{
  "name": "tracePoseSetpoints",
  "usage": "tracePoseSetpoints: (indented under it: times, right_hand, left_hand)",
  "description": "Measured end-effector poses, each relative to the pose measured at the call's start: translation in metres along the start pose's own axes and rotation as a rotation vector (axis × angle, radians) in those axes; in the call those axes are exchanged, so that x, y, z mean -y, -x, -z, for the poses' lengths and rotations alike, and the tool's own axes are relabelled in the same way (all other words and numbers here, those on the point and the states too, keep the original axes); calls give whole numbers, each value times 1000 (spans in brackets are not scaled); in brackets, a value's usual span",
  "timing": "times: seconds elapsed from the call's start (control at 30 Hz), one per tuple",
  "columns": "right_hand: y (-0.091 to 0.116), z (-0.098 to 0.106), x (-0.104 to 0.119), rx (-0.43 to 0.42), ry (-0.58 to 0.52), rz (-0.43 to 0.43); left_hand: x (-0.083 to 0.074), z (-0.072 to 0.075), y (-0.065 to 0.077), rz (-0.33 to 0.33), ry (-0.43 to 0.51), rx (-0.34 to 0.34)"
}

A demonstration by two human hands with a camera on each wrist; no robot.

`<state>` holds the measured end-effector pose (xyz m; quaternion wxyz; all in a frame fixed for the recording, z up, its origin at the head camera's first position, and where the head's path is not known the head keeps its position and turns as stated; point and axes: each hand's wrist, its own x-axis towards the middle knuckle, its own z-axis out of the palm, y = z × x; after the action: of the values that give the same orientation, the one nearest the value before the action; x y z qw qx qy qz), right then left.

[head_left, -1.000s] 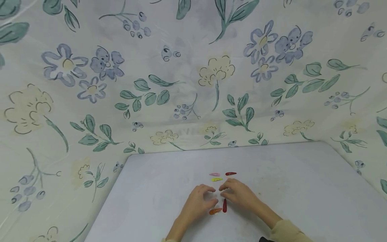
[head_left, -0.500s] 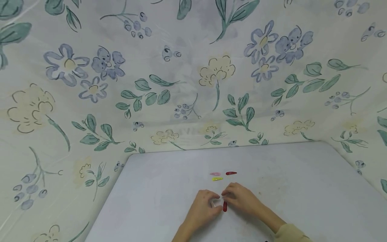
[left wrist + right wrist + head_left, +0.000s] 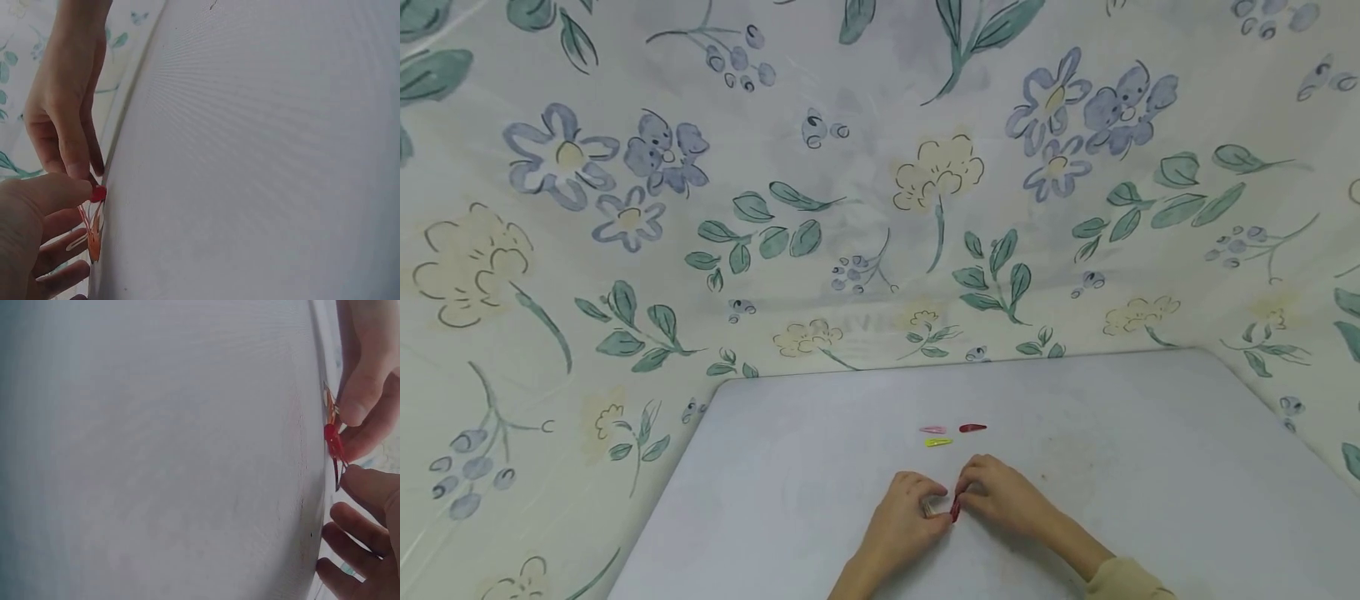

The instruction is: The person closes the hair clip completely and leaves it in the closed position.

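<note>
A red snap hair clip (image 3: 956,510) stands tilted between my two hands on the white table. My right hand (image 3: 1000,497) pinches its narrow end between thumb and fingers. From the other side, my left hand (image 3: 901,517) touches the wide end with its thumb, its fingers curved and spread apart from the thumb. An orange hair clip (image 3: 94,240) shows between the left thumb and fingers in the left wrist view; in the head view the left hand mostly hides it. The right wrist view shows the red clip (image 3: 333,440) close against the orange one.
Beyond the hands lie a pink hair clip (image 3: 933,430), a yellow hair clip (image 3: 938,442) and another dark red hair clip (image 3: 973,428). The white table (image 3: 805,450) meets a flower-patterned cloth (image 3: 850,208) along its far edge and sides.
My hands have come in toward the near red clip, and the right fingers have taken its narrow end. That clip has tilted. The left hand has moved over the orange clip.
</note>
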<state>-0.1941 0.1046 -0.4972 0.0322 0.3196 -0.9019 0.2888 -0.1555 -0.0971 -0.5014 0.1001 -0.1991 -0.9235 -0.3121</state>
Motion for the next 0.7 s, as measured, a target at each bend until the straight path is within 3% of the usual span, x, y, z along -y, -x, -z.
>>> tracePoseSetpoints:
  times: [0.33,0.7]
  right_hand:
    - [-1,-3,-2,-29,-12,-42]
    - [1,-3,1,-91,-14,-41]
  left_hand:
    - [4,-4,-3,-69,-44,-36]
    - [2,-5,-5,-25,-3,-45]
